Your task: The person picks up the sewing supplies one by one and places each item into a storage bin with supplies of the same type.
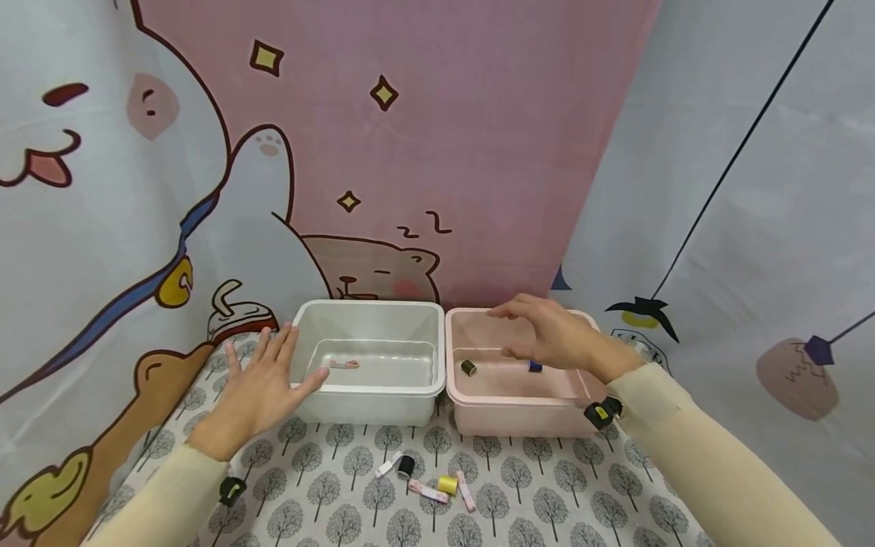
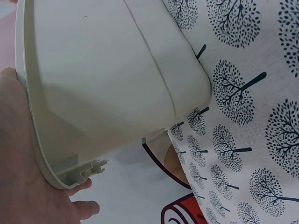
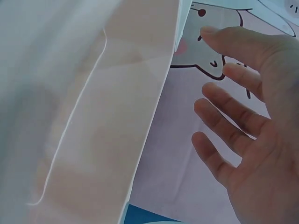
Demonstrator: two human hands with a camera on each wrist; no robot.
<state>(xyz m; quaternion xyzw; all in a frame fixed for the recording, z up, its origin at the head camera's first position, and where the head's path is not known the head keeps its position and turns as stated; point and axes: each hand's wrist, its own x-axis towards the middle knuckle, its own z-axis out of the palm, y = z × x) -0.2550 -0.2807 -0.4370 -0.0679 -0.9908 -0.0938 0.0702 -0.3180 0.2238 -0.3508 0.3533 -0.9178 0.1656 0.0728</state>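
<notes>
My left hand (image 1: pixel 263 384) lies at the left end of a white plastic bin (image 1: pixel 369 406), fingers spread and nearly straight. In the left wrist view that hand (image 2: pixel 32 163) is along the bin's rim. A small pink-and-white strip (image 1: pixel 344 365) lies inside the white bin. Over the pink bin (image 1: pixel 522 418) hovers my right hand (image 1: pixel 557 338), its fingers loosely bent and holding nothing. Beneath it, the pink bin contains a dark green thread spool (image 1: pixel 468 368) and a blue spool (image 1: pixel 535 366), the latter partly hidden by the hand.
On the tree-print cloth (image 1: pixel 355 494) before the bins lie a black thread spool (image 1: pixel 406 466), a yellow spool (image 1: pixel 447 485), a white strip (image 1: pixel 388 464) and two pink-patterned strips, one left (image 1: pixel 428 491), one right (image 1: pixel 465 491). A cartoon-print curtain (image 1: pixel 478 152) hangs behind.
</notes>
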